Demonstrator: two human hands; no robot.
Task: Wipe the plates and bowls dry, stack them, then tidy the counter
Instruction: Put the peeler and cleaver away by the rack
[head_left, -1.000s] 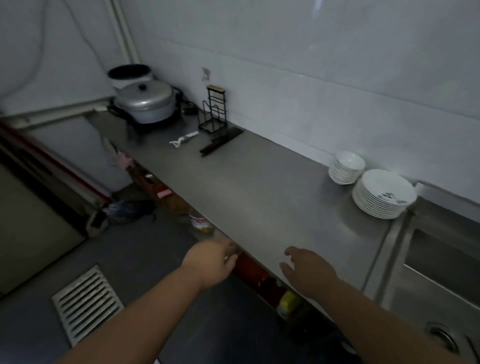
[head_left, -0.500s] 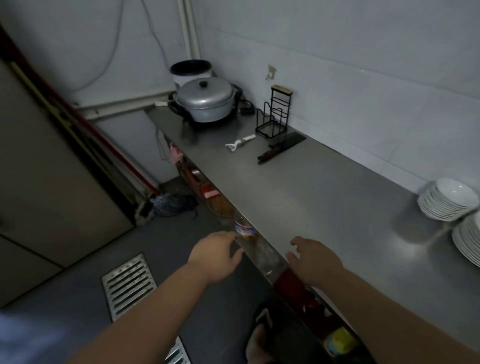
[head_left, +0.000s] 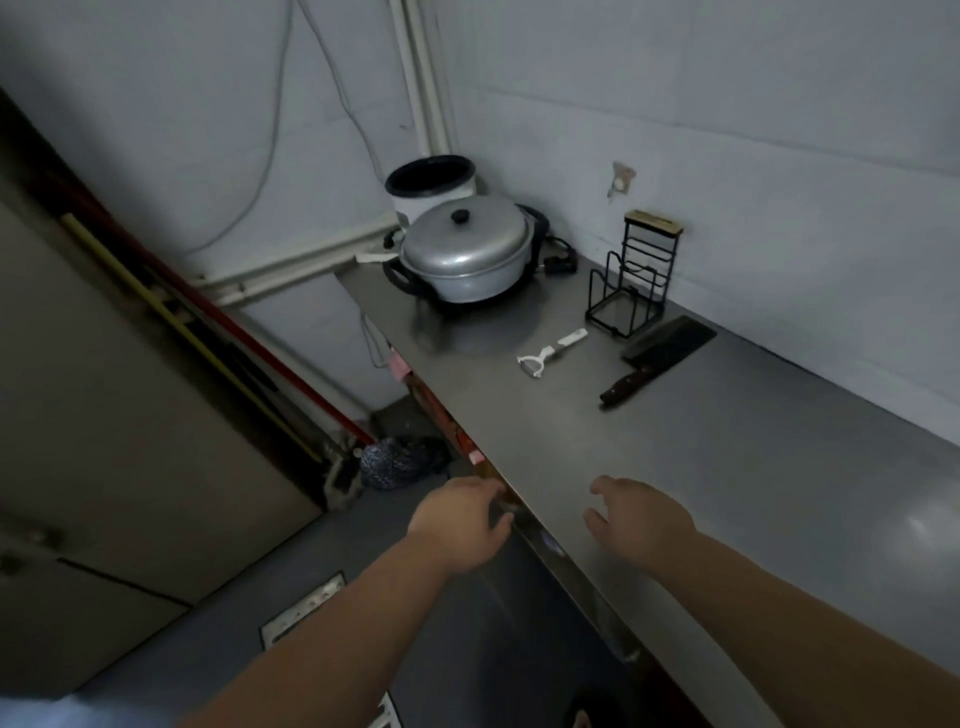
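"Low in the frame, what are the two hands doing?"

"Both reach forward, empty. The left hand (head_left: 457, 525) hangs over the floor just off the front edge of the steel counter (head_left: 727, 467), fingers loosely curled round nothing. The right hand (head_left: 639, 519) is above the counter near that edge, fingers relaxed and a little spread. Whether it touches the steel I cannot tell."

"Where are the plates and bowls?"

"None show in this view. The counter runs from the upper centre down to the lower right. On it, right of centre, lie a cleaver (head_left: 665, 353) and, to its left, a white peeler (head_left: 550, 351), near each other but apart. Behind them, towards the corner, stand a black wire rack (head_left: 631, 291) and a lidded metal pot (head_left: 467, 254)."

"How would those two handle, if tidying is the step?"

"The cleaver looks heavy, stiff and sharp. Its dark handle points down-left towards the hands, so that is likely the place to take hold, blade kept away. The peeler looks light and rigid; its straight handle, pointing up-right, should suit a pinch."
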